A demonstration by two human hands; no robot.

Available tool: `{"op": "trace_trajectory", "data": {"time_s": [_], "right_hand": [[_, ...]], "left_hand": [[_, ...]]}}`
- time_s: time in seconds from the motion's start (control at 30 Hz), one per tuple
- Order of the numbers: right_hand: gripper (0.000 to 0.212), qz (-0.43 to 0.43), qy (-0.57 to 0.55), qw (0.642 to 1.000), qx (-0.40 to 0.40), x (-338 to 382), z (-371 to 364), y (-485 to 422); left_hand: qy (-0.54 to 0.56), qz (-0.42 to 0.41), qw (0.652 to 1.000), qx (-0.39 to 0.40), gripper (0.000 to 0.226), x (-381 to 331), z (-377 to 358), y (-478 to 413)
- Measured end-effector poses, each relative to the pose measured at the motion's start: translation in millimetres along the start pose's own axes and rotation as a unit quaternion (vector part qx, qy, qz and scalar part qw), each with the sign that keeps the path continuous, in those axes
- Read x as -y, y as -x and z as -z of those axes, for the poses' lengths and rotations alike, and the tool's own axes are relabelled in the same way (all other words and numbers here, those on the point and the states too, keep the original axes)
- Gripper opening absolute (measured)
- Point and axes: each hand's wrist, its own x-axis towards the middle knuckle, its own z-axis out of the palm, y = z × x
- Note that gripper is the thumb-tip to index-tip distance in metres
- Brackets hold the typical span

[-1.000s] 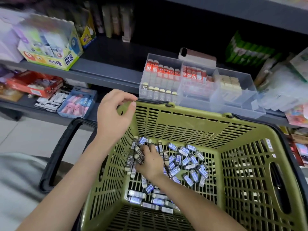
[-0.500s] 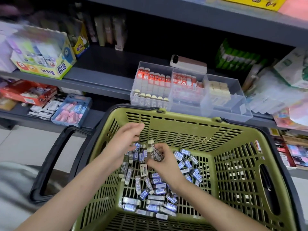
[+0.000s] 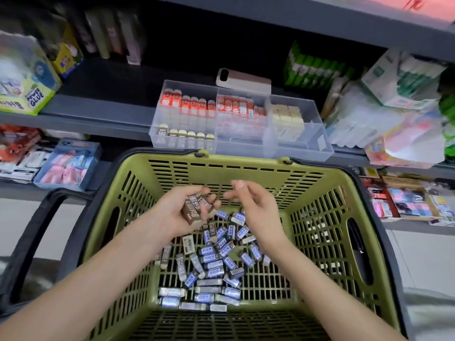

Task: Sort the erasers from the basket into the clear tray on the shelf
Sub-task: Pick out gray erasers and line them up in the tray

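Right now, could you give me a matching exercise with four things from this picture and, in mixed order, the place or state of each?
Column one
1. left hand
2. right hand
3. blue-wrapped erasers
4. phone

Column two
A. lies on the shelf behind the clear tray
B. grips brown 2B erasers
C. lie on the floor of the green basket
D. fingers relaxed, no eraser seen in it

Pairs: 1-B, 2-D, 3-C, 4-A
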Motion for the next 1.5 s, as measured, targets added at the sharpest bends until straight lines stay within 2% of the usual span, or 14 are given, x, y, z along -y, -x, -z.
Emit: {"op": "trace_trajectory", "data": {"time_s": [0.07,0.2,0.33,0.43,0.6,0.7,0.8,0.93,1.03,1.1,1.17,1.27,1.37,1.5], "right_hand": [[0.016,-0.045,0.105,0.993,-0.008,-26,3,-11],[0.039,-0.094,0.375,0.911,0.145,-76,-14,-17],[0.052,-0.080,0.468,0.866,0.156,-103,-42,-17],[0.040,-0.073,0.485,0.859,0.145,-113,-54,-19],[0.040,-0.165,0.360,0.917,0.056,-112,-48,-28],[0.029,-0.138,0.251,0.958,0.030,-106,-55,-30],[0.015,-0.117,0.280,0.951,0.064,-105,-75,-30],[0.019,-0.091,0.382,0.917,0.065,-114,-94,-27],[0.013,-0.089,0.379,0.918,0.079,-113,-94,-30],[0.018,-0.120,0.308,0.940,0.077,-109,-87,-32],[0.024,-0.164,0.158,0.973,0.048,-100,-75,-30],[0.017,-0.171,-0.040,0.984,0.027,-76,-56,-18],[0.021,-0.115,-0.075,0.988,0.072,-48,-41,-5],[0.007,-0.093,-0.099,0.978,0.160,-24,-17,7]], "left_hand": [[0.020,0.003,1.000,-0.002,0.019,-9,5,-2],[-0.028,-0.014,0.999,-0.005,0.020,-28,11,-2],[-0.044,-0.025,0.998,-0.024,0.022,-39,19,-4],[-0.051,-0.025,0.998,-0.041,0.023,-39,20,-6],[-0.086,-0.058,0.992,-0.078,0.018,-32,11,-16],[-0.132,-0.078,0.984,-0.094,0.016,-28,11,-22],[-0.160,-0.086,0.978,-0.102,0.012,-26,14,-25],[-0.170,-0.094,0.972,-0.130,0.012,-26,19,-26],[-0.177,-0.106,0.968,-0.141,0.012,-26,22,-28],[-0.197,-0.119,0.963,-0.142,0.009,-24,24,-31],[-0.233,-0.138,0.951,-0.148,0.015,-19,24,-36],[-0.290,-0.160,0.934,-0.132,0.027,-3,20,-41],[-0.317,-0.147,0.936,-0.046,0.044,14,12,-38],[-0.309,-0.157,0.938,0.025,0.036,20,8,-38]]}}
